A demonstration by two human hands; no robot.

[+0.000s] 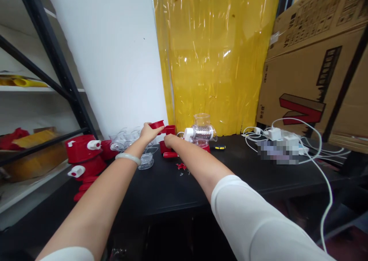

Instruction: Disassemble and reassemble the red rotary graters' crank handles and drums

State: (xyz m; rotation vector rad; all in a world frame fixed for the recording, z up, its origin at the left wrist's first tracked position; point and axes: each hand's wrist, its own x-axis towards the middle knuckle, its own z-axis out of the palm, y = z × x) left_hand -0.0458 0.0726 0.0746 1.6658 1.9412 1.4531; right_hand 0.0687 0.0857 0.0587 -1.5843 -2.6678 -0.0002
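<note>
Between thumb and fingers, my left hand [148,132] grips a red plastic part [157,124] with a rim, held above the back of the table. Beside it, my right hand [170,139] reaches down among red plastic pieces; its fingers are mostly hidden from me. A red box-shaped part [170,129] shows just behind that hand, and a red handle-like piece [170,155] lies in front of it. Right of my hands stands a clear rotary grater [202,132] with a metal drum and a white knob. Small red pieces [181,166] lie on the tabletop.
Stacked red parts [83,157] with white knobs stand at the left, near clear plastic parts [146,161]. A black and yellow tool [219,148] lies right of the grater. White cables [319,169] and a large cardboard box [304,73] occupy the right side of the black table [161,196].
</note>
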